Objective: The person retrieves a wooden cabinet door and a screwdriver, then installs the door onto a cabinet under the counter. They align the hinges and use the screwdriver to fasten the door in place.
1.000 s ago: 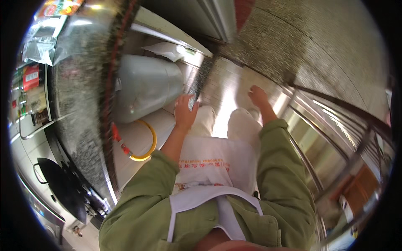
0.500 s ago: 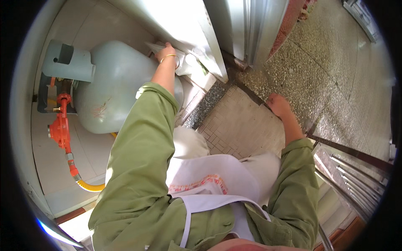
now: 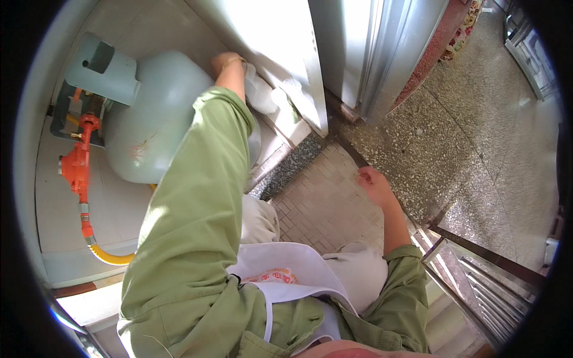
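Note:
My left arm stretches over a grey-green gas cylinder (image 3: 161,113) that lies on its side in a cabinet. At its far end my left hand (image 3: 227,61) reaches into the gap between the cylinder and a white panel. The fingers are hidden there, so whether they grip anything does not show. White plastic bags (image 3: 259,92) lie right beside the wrist. My right hand (image 3: 375,184) hovers over the tiled floor (image 3: 325,185) near the stone threshold, its fingers loosely curled in and nothing seen in them.
An orange-red regulator (image 3: 76,167) with a yellow hose (image 3: 110,256) is fitted to the cylinder valve. The white panel's edge (image 3: 316,77) and a grey metal door frame (image 3: 382,59) stand ahead. Metal rack bars (image 3: 492,292) are at lower right, near my right elbow.
My left hand has moved a little left and deeper behind the cylinder, away from the clear bag. My right hand has shifted left and slightly nearer. The view has turned slightly.

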A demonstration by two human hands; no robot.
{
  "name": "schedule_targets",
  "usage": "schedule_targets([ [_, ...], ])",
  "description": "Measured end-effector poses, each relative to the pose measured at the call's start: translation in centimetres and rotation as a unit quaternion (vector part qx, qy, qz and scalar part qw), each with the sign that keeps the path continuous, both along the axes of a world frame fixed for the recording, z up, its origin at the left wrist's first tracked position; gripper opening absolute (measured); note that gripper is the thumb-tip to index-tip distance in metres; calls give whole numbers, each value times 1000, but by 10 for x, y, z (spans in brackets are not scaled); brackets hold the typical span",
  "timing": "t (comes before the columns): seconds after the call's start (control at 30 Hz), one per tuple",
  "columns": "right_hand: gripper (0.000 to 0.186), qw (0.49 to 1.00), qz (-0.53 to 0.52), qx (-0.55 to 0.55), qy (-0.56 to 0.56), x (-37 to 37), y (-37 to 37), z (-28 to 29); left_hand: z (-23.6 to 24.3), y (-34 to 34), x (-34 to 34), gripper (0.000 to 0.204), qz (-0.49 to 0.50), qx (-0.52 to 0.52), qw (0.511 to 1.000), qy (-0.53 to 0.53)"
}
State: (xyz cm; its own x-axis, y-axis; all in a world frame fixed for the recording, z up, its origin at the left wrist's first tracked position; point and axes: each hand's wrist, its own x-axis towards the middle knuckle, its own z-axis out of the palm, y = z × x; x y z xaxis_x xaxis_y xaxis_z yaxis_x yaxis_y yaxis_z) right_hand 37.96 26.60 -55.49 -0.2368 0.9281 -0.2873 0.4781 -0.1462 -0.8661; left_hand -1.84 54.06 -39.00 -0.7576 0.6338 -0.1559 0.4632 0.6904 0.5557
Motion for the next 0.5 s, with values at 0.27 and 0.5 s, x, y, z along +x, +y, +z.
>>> schedule_targets([
  [0.27,33,999,16,8,33,-7,0,-7,7,49,-12,37,173,165,968,-79],
  [0.5,34,1000,3,1,12,-9,2,-8,-23,36,-19,47,-338,-407,760,377],
])
